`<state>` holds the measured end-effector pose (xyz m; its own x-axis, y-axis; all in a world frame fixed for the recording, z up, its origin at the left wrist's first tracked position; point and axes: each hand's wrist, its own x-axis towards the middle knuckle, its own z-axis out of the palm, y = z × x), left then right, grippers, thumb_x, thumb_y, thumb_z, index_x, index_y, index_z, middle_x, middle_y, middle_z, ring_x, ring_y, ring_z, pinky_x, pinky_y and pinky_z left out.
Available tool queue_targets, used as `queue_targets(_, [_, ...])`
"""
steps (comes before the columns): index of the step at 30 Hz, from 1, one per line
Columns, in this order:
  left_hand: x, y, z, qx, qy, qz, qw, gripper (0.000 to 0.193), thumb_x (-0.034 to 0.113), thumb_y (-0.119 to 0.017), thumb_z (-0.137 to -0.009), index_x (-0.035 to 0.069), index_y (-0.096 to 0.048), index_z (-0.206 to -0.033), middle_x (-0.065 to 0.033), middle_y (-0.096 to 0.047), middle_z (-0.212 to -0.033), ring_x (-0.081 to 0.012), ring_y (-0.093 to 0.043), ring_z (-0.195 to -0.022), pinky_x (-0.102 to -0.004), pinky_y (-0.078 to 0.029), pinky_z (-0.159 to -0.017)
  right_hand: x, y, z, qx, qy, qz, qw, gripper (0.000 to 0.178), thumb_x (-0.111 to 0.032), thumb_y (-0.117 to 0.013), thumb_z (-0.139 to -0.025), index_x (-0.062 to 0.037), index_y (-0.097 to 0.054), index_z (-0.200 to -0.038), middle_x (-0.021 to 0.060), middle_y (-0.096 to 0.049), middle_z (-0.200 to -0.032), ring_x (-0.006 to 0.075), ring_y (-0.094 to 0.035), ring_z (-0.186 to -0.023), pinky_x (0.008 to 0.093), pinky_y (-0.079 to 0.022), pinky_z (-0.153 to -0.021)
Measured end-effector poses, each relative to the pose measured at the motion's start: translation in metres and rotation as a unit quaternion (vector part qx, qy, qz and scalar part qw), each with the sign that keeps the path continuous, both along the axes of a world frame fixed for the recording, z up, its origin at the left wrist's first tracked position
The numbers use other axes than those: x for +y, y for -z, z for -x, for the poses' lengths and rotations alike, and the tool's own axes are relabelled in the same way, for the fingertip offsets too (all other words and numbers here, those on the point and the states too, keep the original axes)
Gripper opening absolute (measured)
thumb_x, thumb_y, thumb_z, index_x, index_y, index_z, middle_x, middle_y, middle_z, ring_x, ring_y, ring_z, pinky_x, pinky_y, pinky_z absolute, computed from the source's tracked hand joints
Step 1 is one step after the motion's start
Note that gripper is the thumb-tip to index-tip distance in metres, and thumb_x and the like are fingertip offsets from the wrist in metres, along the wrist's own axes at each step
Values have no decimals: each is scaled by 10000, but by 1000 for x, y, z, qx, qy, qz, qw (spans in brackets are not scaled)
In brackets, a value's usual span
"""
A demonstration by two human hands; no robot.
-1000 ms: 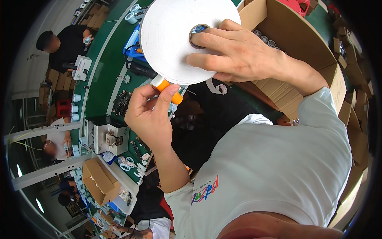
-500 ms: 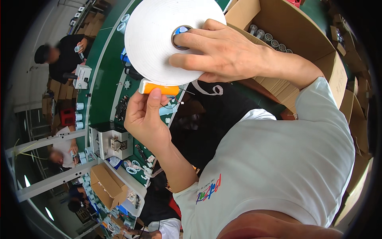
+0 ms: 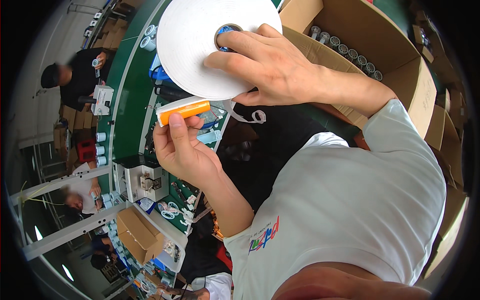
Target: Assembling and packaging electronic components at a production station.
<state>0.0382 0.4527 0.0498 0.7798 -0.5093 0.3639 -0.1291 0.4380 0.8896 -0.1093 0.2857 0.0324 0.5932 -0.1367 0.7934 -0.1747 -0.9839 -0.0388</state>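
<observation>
My left hand (image 3: 182, 145) pinches an orange cylindrical battery (image 3: 184, 113) between thumb and fingers, just below a large roll of white tape (image 3: 187, 50). A white tape strip (image 3: 172, 105) lies along the battery's upper side and runs toward the roll's lower edge. My right hand (image 3: 275, 67) grips the roll, with fingers at its core hole and the palm over its right side. Below the roll hangs a thin, curled pale strip (image 3: 257, 117). Thin wires show near the battery's right end; where they attach is unclear.
A cardboard box (image 3: 370, 30) holding several clear-ended cylinders stands at the right. On the green bench (image 3: 127, 95) sit a white-and-black machine (image 3: 145, 180), tape scraps and small parts. A smaller carton (image 3: 137, 235) is at lower left. Several people work across the bench.
My left hand has drawn the battery leftward and tilted it. A longer white strip now shows along its upper side. The roll and right hand have shifted slightly.
</observation>
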Motion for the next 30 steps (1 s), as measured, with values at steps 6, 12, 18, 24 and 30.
queue_targets(6, [-4,7,0,53,11,64,997,267,123,-726,-1037,-56,-654,-1221,-128,-746,-920,-126,-728,-706,-201,-618,-695,10,8,-11,-63,11,-42,997,885,-228,-965,-569,-179,-610,-1378,52,-589,-1294,179,-578,-957,328,-424,-840])
queue_targets(12, [-9,13,1,70,10,101,992,300,129,-737,-1031,-75,-638,-1228,-135,-745,-959,-125,-740,-757,-212,-634,-739,17,13,-21,-101,22,-79,992,891,-241,-977,-552,-174,-623,-1367,48,-594,-1284,173,-579,-958,314,-405,-834])
queue_targets(18, [-9,17,-1,48,10,62,997,331,136,-744,-1027,-102,-628,-1226,-180,-742,-1033,-185,-766,-828,-265,-661,-813,16,13,-25,-110,28,-83,990,904,-242,-986,-538,-176,-625,-1364,41,-592,-1290,164,-578,-965,309,-388,-830])
queue_targets(24, [-7,17,-3,52,8,41,998,332,127,-733,-1032,-114,-623,-1231,-215,-733,-1064,-250,-780,-864,-303,-670,-860,15,8,-24,-95,30,-51,994,895,-230,-976,-545,-184,-629,-1368,39,-592,-1294,156,-581,-986,314,-387,-837])
queue_targets(30, [-10,21,-4,67,18,76,995,335,129,-717,-1042,-118,-614,-1242,-222,-730,-1072,-263,-780,-891,-306,-668,-875,8,6,-28,-90,31,0,995,887,-230,-965,-555,-192,-632,-1376,40,-594,-1298,157,-587,-1010,317,-389,-850])
